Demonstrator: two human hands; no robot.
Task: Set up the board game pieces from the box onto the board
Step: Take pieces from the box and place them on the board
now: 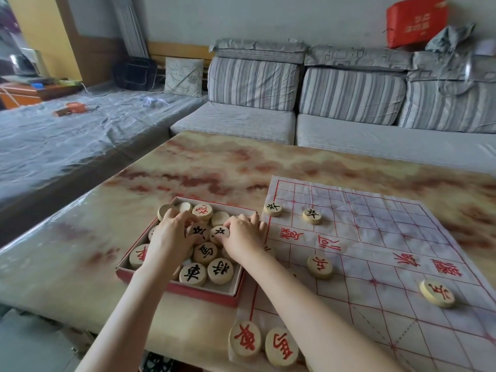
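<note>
The board [375, 237], a thin sheet with a red grid, lies flat in the right half of the frame. Its long axis runs from the lower edge up toward the sofa [349, 92], and the band of red characters crosses it from left to right. The box [188, 287] is shallow with a red rim and sits at centre-left, its right side just over the board's left edge. It holds loose pieces [205, 253] - round wooden discs, most face up.

Both forearms come in from the lower edge and meet over the box, palms down. The left hand [170, 236] has its fingers curled over the far rim of the left disc [200, 230] and its thumb against the near rim. The right hand [243, 233] pinches the right disc [218, 232] the same way. Both discs carry black marks and touch each other. Whether they are raised cannot be told.

On the board, a black pair [312, 216] stands near the far left corner. Two red discs [320, 266] stand below the band, well apart, and a red pair [244, 342] is at the lower edge.

The table [214, 162] is glossy, cream with reddish clouds. The sofa has grey striped cushions, and a red bag [416, 21] rests on top at the upper right. A plastic sheet [67, 135] covers the left side of the frame.
</note>
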